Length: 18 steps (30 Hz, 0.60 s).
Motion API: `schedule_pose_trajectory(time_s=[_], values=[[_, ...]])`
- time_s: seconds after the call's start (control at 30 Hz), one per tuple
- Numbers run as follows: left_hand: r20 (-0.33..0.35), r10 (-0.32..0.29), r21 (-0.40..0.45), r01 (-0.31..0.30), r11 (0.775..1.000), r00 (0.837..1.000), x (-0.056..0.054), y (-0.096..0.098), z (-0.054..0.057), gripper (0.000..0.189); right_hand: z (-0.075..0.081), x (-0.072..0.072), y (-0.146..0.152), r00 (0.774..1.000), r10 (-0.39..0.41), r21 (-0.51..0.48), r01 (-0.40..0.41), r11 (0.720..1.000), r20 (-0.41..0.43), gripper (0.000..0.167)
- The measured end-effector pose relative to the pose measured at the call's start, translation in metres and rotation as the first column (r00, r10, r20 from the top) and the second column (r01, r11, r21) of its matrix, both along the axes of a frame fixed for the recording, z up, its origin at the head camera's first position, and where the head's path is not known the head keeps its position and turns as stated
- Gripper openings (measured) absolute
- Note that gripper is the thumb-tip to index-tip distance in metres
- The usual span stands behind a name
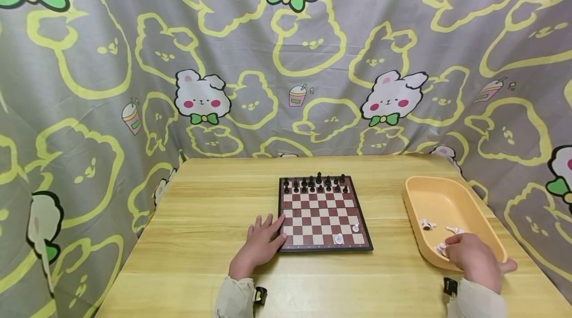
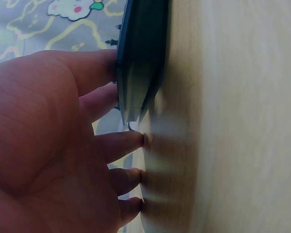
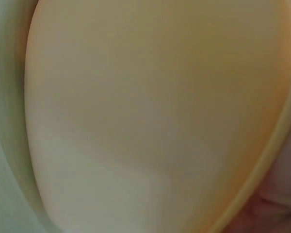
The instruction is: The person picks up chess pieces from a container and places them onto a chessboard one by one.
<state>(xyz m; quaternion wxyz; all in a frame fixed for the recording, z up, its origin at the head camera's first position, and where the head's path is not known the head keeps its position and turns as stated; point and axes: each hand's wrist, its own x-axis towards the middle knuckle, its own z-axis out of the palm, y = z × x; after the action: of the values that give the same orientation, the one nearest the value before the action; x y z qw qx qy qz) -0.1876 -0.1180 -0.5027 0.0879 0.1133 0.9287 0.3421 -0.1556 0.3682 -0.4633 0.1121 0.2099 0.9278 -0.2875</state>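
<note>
L hand open, fingers splayed, touching chessboard edge; R hand over tray nr white pcs, grip unclear.

The left hand touches the chessboard on the table; the right hand reaches into the orange tray, near white pieces.

1. The left hand reaches forward from a pale left sleeve — palm down, fingers spread and nearly straight.
2. The right hand, well apart from it, extends from a right sleeve, back upward, some fingers bent down; their tips are mostly hidden.
3. One right digit juts sideways — away from the rest.
</note>
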Motion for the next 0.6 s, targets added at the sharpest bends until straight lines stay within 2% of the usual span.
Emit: schedule_pose_trajectory(time_s=[0.1,0.13,0.2,0.23,0.33,0.5,0.6], values=[[-0.001,-0.001,0.0,0.001,1.0,1.0,0.0,0.0,0.0,0.056,0.0,-0.001,-0.003,0.992,-0.076,-0.003,0.076,0.997,-0.104,0.033],[-0.001,-0.001,0.001,0.001,1.0,1.0,0.0,0.0,0.0,0.056,0.0,-0.002,-0.005,0.981,-0.11,-0.011,0.11,0.994,-0.161,0.033],[0.0,0.0,0.004,0.0,1.0,1.0,0.0,0.0,0.0,0.055,0.0,-0.003,-0.008,0.942,-0.169,-0.024,0.169,0.985,-0.289,0.034],[0.001,0.0,0.005,0.0,1.0,1.0,0.0,0.0,0.0,0.055,0.001,-0.003,-0.009,0.915,-0.195,-0.034,0.196,0.98,-0.354,0.034],[0.0,0.0,0.009,0.0,1.0,1.0,0.0,0.0,0.0,0.055,0.002,-0.005,-0.014,0.809,-0.275,-0.094,0.265,0.959,-0.52,0.033],[-0.001,-0.002,0.018,0.002,1.0,1.0,0.0,0.0,0.0,0.055,0.003,-0.01,-0.023,0.664,-0.408,-0.253,0.321,0.913,-0.627,0.028],[0.001,0.0,0.019,0.0,1.0,1.0,0.0,0.0,0.0,0.055,0.003,-0.012,-0.031,0.561,-0.447,-0.309,0.327,0.893,-0.697,0.023]])
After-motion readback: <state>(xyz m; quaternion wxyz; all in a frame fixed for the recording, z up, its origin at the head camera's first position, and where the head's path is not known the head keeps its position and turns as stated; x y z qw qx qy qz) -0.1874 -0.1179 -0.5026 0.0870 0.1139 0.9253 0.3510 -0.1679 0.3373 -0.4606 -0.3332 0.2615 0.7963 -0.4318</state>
